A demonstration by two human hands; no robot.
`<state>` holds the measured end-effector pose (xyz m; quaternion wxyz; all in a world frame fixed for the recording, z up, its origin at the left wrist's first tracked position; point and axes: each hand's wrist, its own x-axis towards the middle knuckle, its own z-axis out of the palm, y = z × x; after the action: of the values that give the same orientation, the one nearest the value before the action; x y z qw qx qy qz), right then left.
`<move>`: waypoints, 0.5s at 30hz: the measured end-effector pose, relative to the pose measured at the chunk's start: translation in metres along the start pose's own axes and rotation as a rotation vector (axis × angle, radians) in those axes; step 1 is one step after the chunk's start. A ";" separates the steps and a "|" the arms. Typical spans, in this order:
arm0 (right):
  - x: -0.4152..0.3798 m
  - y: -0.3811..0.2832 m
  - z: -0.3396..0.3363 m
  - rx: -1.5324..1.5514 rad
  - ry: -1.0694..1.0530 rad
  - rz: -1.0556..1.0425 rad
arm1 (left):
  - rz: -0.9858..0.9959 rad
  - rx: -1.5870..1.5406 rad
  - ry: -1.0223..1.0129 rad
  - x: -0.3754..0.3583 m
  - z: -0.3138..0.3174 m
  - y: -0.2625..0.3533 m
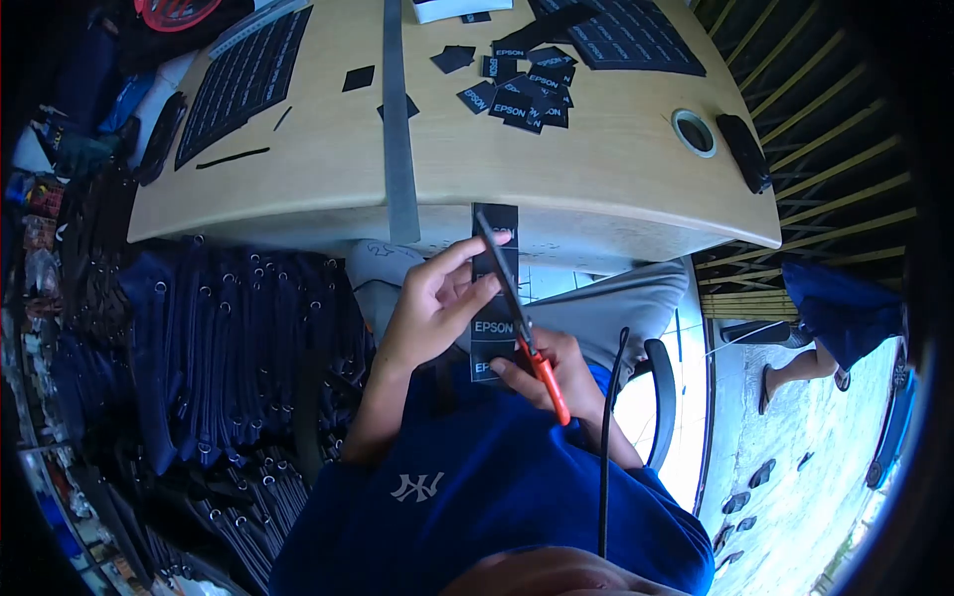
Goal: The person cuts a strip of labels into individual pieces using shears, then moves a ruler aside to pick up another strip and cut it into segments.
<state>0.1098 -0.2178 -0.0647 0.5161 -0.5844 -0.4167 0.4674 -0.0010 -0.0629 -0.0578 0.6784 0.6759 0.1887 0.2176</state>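
Right hand (556, 372) grips scissors (522, 323); left hand (432, 308) pinches label strip (494, 328) below table edge (596, 233).

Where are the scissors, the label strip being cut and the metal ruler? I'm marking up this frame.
scissors (542, 368): head view, on the orange handle in the right hand.
label strip (494, 326): head view, on its printed middle label.
metal ruler (397, 129): head view, mid-length on the table.

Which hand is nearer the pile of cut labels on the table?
Left. The left hand holds the strip closer to the pile; the right hand, with the scissors, is farther back.
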 end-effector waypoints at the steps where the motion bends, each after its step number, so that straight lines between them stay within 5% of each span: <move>1: -0.004 0.006 0.000 -0.010 -0.051 0.100 | -0.010 0.020 0.021 0.002 0.001 0.007; 4: -0.008 0.018 0.000 0.023 -0.062 -0.185 | -0.006 0.022 0.051 0.005 0.002 0.013; 15: -0.045 0.024 -0.044 -0.122 -0.120 0.118 | 0.026 0.113 -0.184 -0.001 -0.033 0.023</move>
<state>0.1428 -0.2738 -0.0815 0.4252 -0.6095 -0.4393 0.5048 -0.0211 -0.0358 -0.0357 0.6507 0.7327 0.1288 0.1522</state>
